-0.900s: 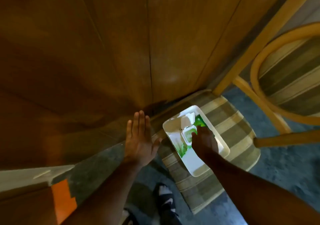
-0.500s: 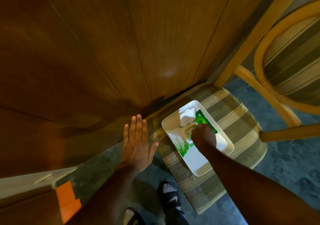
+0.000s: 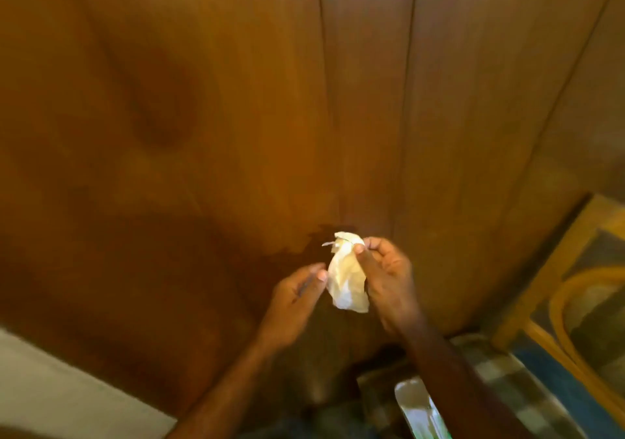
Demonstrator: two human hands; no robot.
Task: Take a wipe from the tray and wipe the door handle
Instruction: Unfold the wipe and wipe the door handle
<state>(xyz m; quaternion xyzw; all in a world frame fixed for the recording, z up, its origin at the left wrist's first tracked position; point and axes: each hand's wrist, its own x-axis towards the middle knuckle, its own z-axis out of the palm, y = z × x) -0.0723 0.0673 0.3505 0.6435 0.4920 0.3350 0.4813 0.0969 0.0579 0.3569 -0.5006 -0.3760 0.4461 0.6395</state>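
A crumpled white wipe (image 3: 346, 274) hangs in front of the brown wooden door (image 3: 236, 117). My right hand (image 3: 385, 272) pinches its upper edge between thumb and fingers. My left hand (image 3: 296, 298) pinches the wipe's left side at the fingertips. The white tray (image 3: 411, 401) lies low in the picture on a striped cushion, partly hidden behind my right forearm. No door handle is in view.
A striped cushion (image 3: 507, 388) lies on the floor at the lower right. A wooden chair frame (image 3: 554, 310) stands at the right edge. A pale surface (image 3: 50, 388) fills the lower left corner.
My right hand has lifted out of the tray with a wipe. My left hand has left the door's base and come up to the wipe. The view has tilted upward.
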